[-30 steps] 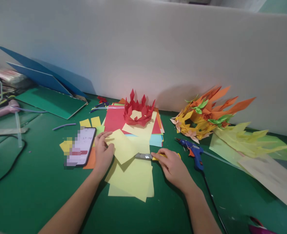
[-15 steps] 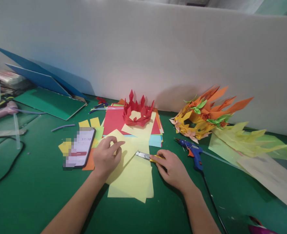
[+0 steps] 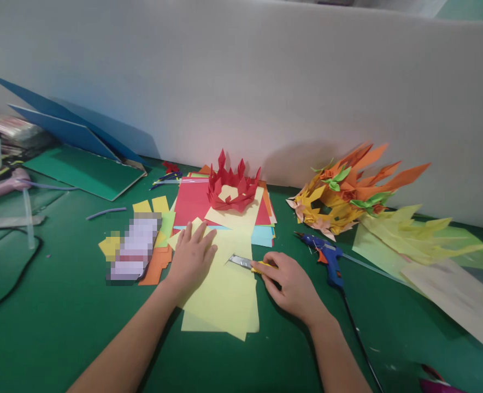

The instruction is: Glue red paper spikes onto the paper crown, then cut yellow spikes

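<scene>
Pale upright partition (image 3: 233, 82), green tabletop (image 3: 69, 305)

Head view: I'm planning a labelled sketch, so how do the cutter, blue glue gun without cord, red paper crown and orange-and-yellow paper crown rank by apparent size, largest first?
Orange-and-yellow paper crown
Red paper crown
Blue glue gun
Cutter, judging its visible part; the right hand covers some handle.

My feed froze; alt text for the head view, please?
The right hand holds a yellow-handled utility knife, its blade over pale yellow paper, where the left hand rests spread. Behind sits a red paper crown; a blue glue gun lies right.
</scene>
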The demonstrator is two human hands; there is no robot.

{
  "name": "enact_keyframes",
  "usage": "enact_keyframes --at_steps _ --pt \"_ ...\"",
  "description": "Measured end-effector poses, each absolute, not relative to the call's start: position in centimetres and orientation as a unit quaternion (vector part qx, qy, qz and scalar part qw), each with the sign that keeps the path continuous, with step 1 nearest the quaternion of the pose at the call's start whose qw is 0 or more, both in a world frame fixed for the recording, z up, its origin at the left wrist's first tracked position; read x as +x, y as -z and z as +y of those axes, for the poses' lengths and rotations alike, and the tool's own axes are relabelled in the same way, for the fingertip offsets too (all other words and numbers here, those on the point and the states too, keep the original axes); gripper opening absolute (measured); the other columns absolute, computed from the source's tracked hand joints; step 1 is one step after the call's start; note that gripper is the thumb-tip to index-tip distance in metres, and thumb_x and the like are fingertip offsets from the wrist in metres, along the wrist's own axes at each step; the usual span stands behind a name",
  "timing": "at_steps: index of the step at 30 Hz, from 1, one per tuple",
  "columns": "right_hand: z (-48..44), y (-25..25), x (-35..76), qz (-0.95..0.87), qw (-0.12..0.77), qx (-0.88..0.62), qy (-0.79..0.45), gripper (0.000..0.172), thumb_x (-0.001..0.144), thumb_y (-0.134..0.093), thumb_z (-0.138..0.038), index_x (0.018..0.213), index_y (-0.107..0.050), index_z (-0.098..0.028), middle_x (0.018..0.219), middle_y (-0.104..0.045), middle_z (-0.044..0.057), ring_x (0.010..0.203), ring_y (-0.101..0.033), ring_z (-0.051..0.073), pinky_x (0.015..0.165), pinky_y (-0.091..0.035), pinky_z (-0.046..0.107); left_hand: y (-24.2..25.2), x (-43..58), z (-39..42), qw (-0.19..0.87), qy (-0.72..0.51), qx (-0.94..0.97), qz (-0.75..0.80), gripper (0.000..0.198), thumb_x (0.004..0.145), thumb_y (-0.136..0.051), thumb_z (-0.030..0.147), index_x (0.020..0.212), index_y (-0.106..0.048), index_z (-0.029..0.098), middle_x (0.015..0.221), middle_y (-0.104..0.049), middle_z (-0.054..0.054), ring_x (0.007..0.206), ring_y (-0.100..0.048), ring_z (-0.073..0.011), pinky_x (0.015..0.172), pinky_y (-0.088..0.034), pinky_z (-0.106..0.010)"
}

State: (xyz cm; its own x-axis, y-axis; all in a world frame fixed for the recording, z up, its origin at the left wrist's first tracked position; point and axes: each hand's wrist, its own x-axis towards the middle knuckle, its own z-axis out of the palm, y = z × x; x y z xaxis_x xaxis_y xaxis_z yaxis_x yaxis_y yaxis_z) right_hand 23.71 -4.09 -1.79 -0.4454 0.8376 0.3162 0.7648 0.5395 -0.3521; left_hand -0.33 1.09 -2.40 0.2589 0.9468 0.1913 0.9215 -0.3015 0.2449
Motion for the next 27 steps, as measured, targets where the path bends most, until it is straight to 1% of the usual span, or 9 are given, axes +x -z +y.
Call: enact_keyframes --at_steps 6,10,14,17,27 --pt "-4.1 1.7 23.4 -0.851 0.226 -0.469 -0.067 0.033 0.087 -0.047 -0.011 0.112 -0.065 -0.022 0.091 -0.059 0.009 0.08 -0.055 0.019 0.069 -0.046 0.032 2.3 0.2 0.5 0.033 -0.151 0.793 0.589 0.039 0.092 -0.042 0.036 0.124 -0.058 0.021 0.14 -0.047 -0.011 0.135 -0.028 -0.0408 0.103 -0.031 -0.059" --pt "-4.1 1.8 23.2 -0.855 0.219 -0.467 -0.056 0.033 0.087 -0.048 -0.011 0.113 -0.064 -0.022 0.09 -0.059 0.008 0.079 -0.055 0.019 0.069 -0.045 0.032 2.9 0.2 0.5 0.02 -0.153 0.799 0.58 0.041 0.09 -0.046 0.039 0.125 -0.056 0.022 0.141 -0.047 -0.011 0.136 -0.027 -0.0402 0.103 -0.03 -0.06" --pt "-4.0 1.7 23.3 -0.852 0.223 -0.47 -0.055 0.032 0.088 -0.046 -0.013 0.113 -0.065 -0.022 0.09 -0.058 0.009 0.078 -0.054 0.019 0.067 -0.045 0.032 3.4 0.0 0.6 0.019 -0.147 0.805 0.575 0.044 0.091 -0.043 0.04 0.129 -0.053 0.02 0.143 -0.044 -0.012 0.136 -0.027 -0.0409 0.106 -0.026 -0.058" --pt "-4.1 1.7 23.4 -0.853 0.22 -0.469 -0.062 0.033 0.089 -0.044 -0.013 0.113 -0.064 -0.021 0.09 -0.058 0.009 0.077 -0.053 0.019 0.067 -0.045 0.032 3.7 -0.1 0.6 0.013 -0.136 0.808 0.574 0.047 0.091 -0.042 0.043 0.132 -0.049 0.022 0.144 -0.043 -0.01 0.137 -0.026 -0.0396 0.107 -0.024 -0.057" --pt "-4.1 1.9 24.0 -0.85 0.217 -0.474 -0.073 0.033 0.089 -0.044 -0.013 0.115 -0.064 -0.021 0.089 -0.057 0.008 0.077 -0.052 0.019 0.068 -0.045 0.033 4.1 -0.4 0.7 0.005 -0.126 0.814 0.566 0.052 0.092 -0.036 0.048 0.136 -0.044 0.022 0.146 -0.042 -0.009 0.138 -0.025 -0.0379 0.108 -0.024 -0.056"
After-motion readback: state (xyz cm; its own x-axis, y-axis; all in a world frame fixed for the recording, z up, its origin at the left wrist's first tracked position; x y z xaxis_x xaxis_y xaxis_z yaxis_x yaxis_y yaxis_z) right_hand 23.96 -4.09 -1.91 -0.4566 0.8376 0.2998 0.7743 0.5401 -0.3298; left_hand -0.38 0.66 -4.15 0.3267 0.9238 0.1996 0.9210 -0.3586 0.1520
